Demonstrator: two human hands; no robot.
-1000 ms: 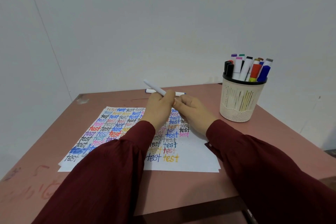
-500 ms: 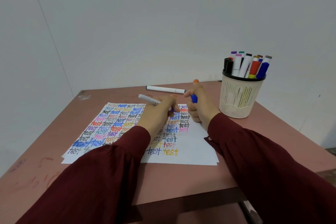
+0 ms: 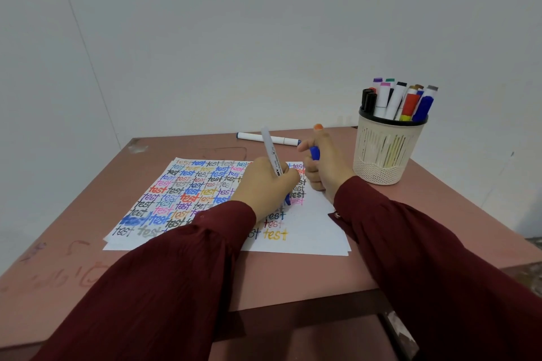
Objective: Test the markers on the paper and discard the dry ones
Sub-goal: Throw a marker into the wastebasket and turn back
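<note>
Your left hand grips the white marker, fingers curled round the barrel, blue tip down on the paper among the written words. Your right hand is clenched on the blue cap, just beside. Another marker lies on the table behind the paper; marker cup far right

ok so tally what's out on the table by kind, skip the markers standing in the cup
markers outside the holder: 2, the uncapped marker in the left hand and a loose marker lying at the back
blue cap: 1, in the right hand
mesh holder: 1
paper stack: 1
total: 5
</note>
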